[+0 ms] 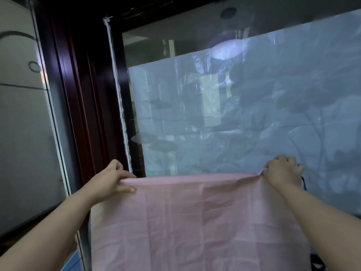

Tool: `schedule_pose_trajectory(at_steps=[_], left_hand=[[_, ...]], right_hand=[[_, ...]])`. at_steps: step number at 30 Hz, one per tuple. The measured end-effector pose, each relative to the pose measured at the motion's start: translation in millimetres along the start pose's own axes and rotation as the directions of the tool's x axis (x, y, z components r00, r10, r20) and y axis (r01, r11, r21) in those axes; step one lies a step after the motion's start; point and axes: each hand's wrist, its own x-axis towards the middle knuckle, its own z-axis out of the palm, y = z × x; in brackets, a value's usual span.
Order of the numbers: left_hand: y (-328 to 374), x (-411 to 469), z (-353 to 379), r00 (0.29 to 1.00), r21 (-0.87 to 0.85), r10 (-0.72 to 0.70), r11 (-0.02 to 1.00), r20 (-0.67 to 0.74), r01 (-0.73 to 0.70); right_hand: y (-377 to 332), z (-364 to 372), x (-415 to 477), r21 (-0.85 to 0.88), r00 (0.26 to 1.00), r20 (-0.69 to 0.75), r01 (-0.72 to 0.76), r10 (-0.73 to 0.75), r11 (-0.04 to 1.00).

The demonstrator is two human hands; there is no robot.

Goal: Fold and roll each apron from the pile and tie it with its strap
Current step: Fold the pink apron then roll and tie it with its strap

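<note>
While the pink apron (195,222) hangs spread before a glass pane (234,114), left hand (111,180) and right hand (279,173) pinch its top corners; folding appears barely begun, and next requires bringing both edges together evenly.

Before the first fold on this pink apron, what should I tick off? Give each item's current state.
1. Grip of left hand on pink apron top corner: ok, pinched.
2. Grip of right hand on the other corner: ok.
3. Top edge taut between the hands: ok, nearly straight.
4. Cloth hangs flat: ok, light creases only.
5. Dark strap hanging free: cannot tell, mostly hidden behind the right hand.
6. Surface to lay it on: cannot tell, out of view.
</note>
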Motion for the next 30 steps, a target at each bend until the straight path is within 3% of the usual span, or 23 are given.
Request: schedule_pose_trajectory(at_steps=[4,7,9,11,15,19,21,23,26,30], left_hand=[[0.8,5.6,-3.3,0.978,0.049,0.033,0.999,-0.207,-0.023],[-3.5,13.0,-7.5,0.96,0.241,0.053,0.97,-0.275,0.015],[-1.1,18.8,-11.4,0.939,0.244,0.007,0.966,-0.343,0.082],[1.7,24.0,-18.5,0.923,0.208,-0.065,0.966,-0.379,0.153],[1.3,26.2,-33.8,0.909,0.182,-0.021,0.978,-0.417,0.106],[-10.1,16.0,-44.7,0.915,0.081,-0.069,0.991,-0.397,0.109],[-19.0,13.1,-47.2,0.936,0.037,-0.047,0.997,-0.349,0.064],[-22.5,10.5,-49.3,0.96,0.06,-0.017,0.998,-0.281,0.036],[-19.5,9.0,-49.1,0.976,0.175,0.048,0.984,-0.212,-0.01],[-10.4,6.8,-40.5,0.963,0.277,0.144,0.958,-0.23,-0.078]], right_hand=[[2.2,-5.4,5.4,0.002,0.994,-0.006,0.105,-0.105,0.994],[-6.8,-17.6,4.4,-0.13,0.971,-0.044,0.227,-0.234,0.965],[-18.0,-25.2,1.2,-0.208,0.939,-0.016,0.332,-0.343,0.92],[-26.3,-29.7,0.5,-0.225,0.94,0.064,0.34,-0.334,0.913],[-32.1,-36.3,3.4,0.009,0.93,0.235,0.291,-0.284,0.957],[-37.3,-47.0,4.3,0.356,0.845,0.286,0.344,-0.452,0.869],[-41.5,-52.2,-0.1,0.36,0.792,0.279,0.438,-0.543,0.824],[-41.6,-50.4,3.5,0.274,0.826,0.219,0.46,-0.52,0.845],[-37.9,-56.0,5.5,0.188,0.933,0.076,0.332,-0.351,0.924],[-38.3,-66.2,10.4,0.203,0.964,-0.011,0.264,-0.267,0.943]])
